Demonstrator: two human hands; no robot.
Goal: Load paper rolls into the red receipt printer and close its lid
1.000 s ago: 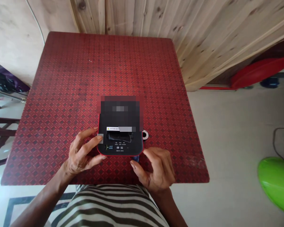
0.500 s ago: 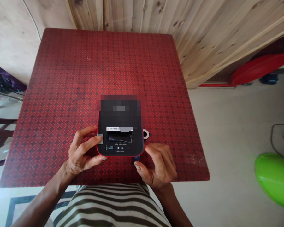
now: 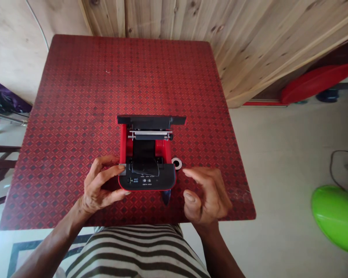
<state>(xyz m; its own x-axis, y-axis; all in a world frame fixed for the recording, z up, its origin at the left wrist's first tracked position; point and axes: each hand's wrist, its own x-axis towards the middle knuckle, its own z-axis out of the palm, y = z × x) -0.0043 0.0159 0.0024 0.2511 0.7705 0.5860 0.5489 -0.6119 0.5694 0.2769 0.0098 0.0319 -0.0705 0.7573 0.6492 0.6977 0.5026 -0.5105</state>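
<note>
On my feed right now: two hands, one red-and-black printer [image 3: 146, 175], one table [image 3: 104, 50]. The printer sits on the half of the table nearest the person, its one black lid [image 3: 150, 120] swung open and standing back. Inside I count one bright metal rod [image 3: 150, 135] across the red body and one black strip [image 3: 144, 152] running down toward the black front panel [image 3: 150, 181].

Left hand [image 3: 100, 181] is on the printer's left front corner, fingers wrapped over the side by a small grey patch [image 3: 122, 169], so that grip is clamped on the printer. Right hand [image 3: 205, 195] hovers just beside the front right corner, touching nothing I can see, thumb and fingers apart, so that grip is open.

One white ring [image 3: 176, 163] lies on the table just right of the printer, and one dark pointed piece [image 3: 166, 197] pokes out just below its front edge. Off the table I see one red plastic object [image 3: 316, 83] and one green plastic object [image 3: 336, 218].
</note>
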